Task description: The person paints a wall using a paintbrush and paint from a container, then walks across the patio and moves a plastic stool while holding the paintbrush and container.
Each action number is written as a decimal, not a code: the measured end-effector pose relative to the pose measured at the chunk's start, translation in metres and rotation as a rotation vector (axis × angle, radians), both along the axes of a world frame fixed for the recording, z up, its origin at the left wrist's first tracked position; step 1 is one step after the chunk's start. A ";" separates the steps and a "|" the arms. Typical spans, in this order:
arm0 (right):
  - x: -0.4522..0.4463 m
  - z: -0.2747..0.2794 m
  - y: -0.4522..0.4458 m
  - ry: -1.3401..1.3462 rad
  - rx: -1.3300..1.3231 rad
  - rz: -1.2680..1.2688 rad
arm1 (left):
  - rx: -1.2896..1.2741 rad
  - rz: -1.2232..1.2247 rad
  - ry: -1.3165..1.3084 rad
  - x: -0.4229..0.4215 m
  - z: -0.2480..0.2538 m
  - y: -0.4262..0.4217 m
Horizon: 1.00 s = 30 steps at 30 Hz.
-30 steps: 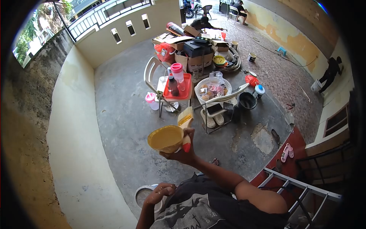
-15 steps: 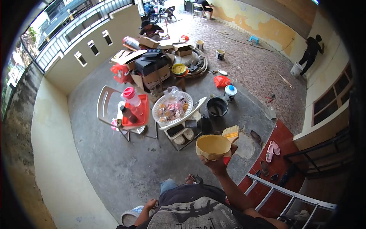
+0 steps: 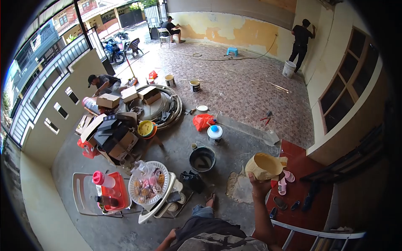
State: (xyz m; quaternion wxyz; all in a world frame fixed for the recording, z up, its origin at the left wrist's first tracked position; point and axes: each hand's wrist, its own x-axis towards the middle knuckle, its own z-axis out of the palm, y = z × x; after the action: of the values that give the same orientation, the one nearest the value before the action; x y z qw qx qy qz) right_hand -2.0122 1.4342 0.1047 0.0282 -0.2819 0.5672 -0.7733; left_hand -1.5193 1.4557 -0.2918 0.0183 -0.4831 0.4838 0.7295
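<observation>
Raised at the right, my right hand (image 3: 258, 186) is closed round a yellowish bowl (image 3: 264, 165). A brush (image 3: 283, 161) with pale bristles shows behind the bowl's right side, its red handle end near my fingers. Low beside my body hangs my left hand (image 3: 172, 235), partly hidden by my shirt; its fingers are too small to make out. Past the bowl lie pink sandals (image 3: 286, 182) on red tiles.
A black bucket (image 3: 202, 159), a white basket of packets (image 3: 149, 183) and a chair with a red tray (image 3: 114, 191) stand ahead. A metal ladder (image 3: 318, 232) is at the lower right. Three people work farther off; boxes (image 3: 119, 140) are piled at the left.
My view has turned right and my body has moved forward across the floor. The bowl and brush, still in my right hand, now appear farther right.
</observation>
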 end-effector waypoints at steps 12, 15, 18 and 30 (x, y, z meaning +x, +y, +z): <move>-0.344 0.006 -0.177 0.184 0.040 -0.263 | -0.321 -0.230 -0.216 -0.456 0.101 -0.388; -0.434 -0.010 -0.230 0.097 -0.065 -0.225 | -0.405 -0.117 -0.034 -0.547 0.126 -0.442; -0.513 0.010 -0.285 0.174 -0.111 -0.246 | -0.363 0.048 0.052 -0.614 0.131 -0.476; -0.800 0.013 -0.515 0.208 0.053 -0.220 | -0.390 -0.178 0.001 -0.772 0.012 -0.501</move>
State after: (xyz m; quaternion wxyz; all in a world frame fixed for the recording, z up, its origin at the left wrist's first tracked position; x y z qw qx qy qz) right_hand -2.8123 0.9188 0.1181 -0.1082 -0.2960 0.6148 -0.7230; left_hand -2.2916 0.9542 -0.2795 -0.0114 -0.4325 0.6566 0.6178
